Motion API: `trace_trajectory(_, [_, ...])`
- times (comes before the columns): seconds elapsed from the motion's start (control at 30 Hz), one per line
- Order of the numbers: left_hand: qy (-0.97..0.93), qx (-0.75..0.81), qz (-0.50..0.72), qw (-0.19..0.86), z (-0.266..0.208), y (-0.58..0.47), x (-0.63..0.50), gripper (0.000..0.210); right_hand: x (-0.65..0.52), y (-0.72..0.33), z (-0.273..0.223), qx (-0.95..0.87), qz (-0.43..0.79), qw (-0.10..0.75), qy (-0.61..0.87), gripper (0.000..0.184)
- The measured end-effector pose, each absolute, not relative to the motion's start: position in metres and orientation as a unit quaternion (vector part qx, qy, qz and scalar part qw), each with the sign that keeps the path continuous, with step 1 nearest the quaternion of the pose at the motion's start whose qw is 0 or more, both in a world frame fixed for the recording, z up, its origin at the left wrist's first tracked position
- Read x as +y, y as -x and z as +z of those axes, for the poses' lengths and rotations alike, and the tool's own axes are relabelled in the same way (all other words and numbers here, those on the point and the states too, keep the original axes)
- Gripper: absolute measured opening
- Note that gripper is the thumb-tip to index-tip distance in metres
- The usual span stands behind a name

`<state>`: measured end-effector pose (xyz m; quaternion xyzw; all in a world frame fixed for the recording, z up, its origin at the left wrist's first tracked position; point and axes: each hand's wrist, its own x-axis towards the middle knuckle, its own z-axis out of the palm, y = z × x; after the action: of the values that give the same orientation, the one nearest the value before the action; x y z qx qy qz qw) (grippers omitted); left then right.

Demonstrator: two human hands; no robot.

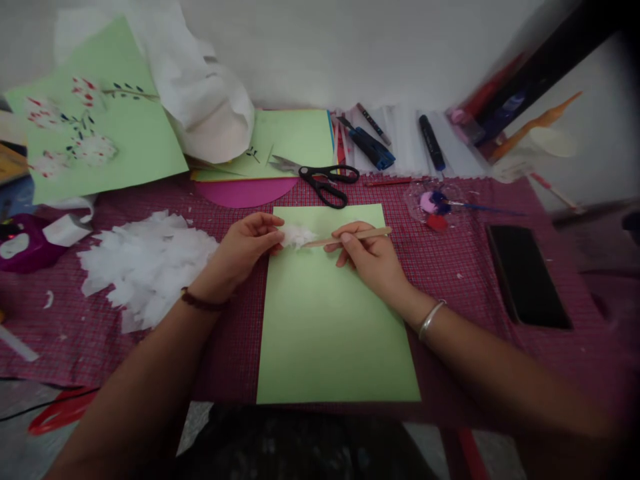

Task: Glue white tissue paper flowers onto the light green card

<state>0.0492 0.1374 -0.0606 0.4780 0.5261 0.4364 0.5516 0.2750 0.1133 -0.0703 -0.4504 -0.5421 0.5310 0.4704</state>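
A light green sheet of paper (335, 327) lies on the cloth in front of me. Over its upper part, my left hand (253, 243) pinches the left side of a fluffy white tissue flower (299, 236). My right hand (367, 257) grips a flat wooden stick (373, 233), whose left tip touches or lies just in front of the flower; which one I cannot tell. To the left of my left hand spreads a heap of white tissue pieces (150, 267).
Black-handled scissors (320, 177) lie beyond the sheet. A purple glue gun (30, 243) is at far left, below a green card with flowers (135, 143). A paint palette (435, 203) and a phone (527, 275) lie right. Markers (431, 141) and a cutter (370, 145) sit behind.
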Motion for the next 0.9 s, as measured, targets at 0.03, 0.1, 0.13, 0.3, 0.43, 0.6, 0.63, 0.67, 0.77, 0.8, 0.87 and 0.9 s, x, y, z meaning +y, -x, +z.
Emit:
trace_trajectory(0.03, [-0.476,0.528,0.425,0.560,-0.061,-0.048,0.138,0.017,0.114,-0.274,-0.071,-0.541,0.531,0.470,0.452,0.022])
trace_trajectory(0.1, [-0.482,0.528,0.400,0.574,-0.058,-0.044,0.138,0.013,0.115,-0.274,-0.071,-0.541,0.528,0.471,0.454,0.021])
trace_trajectory(0.13, [-0.493,0.526,0.378,0.581,-0.056,-0.042,0.139,0.012,0.115,-0.273,-0.071,-0.542,0.526,0.471,0.456,0.021])
trace_trajectory(0.3, [-0.624,0.495,0.228,0.560,-0.045,-0.039,0.134,0.008,0.116,-0.273,-0.070,-0.545,0.515,0.468,0.467,0.024])
trace_trajectory(0.43, [-0.690,0.531,0.234,0.433,-0.045,-0.052,0.129,0.009,0.113,-0.275,-0.068,-0.534,0.518,0.481,0.463,0.023])
trace_trajectory(0.6, [-0.693,0.577,0.260,0.346,-0.052,-0.064,0.130,0.008,0.104,-0.280,-0.065,-0.507,0.513,0.521,0.456,0.015])
trace_trajectory(0.63, [-0.691,0.578,0.262,0.346,-0.054,-0.064,0.131,0.007,0.103,-0.281,-0.065,-0.514,0.511,0.516,0.456,0.014])
trace_trajectory(0.67, [-0.688,0.578,0.266,0.349,-0.055,-0.064,0.132,0.007,0.102,-0.281,-0.065,-0.526,0.509,0.508,0.454,0.014])
trace_trajectory(0.77, [-0.679,0.577,0.278,0.360,-0.057,-0.063,0.133,0.007,0.100,-0.280,-0.065,-0.564,0.501,0.485,0.443,0.015])
trace_trajectory(0.8, [-0.676,0.576,0.280,0.363,-0.057,-0.064,0.133,0.006,0.100,-0.279,-0.066,-0.574,0.498,0.479,0.440,0.015])
trace_trajectory(0.87, [-0.674,0.577,0.281,0.367,-0.057,-0.065,0.133,0.005,0.099,-0.278,-0.068,-0.587,0.494,0.471,0.435,0.015])
trace_trajectory(0.9, [-0.674,0.576,0.281,0.367,-0.058,-0.065,0.133,0.005,0.099,-0.278,-0.069,-0.591,0.493,0.470,0.432,0.015])
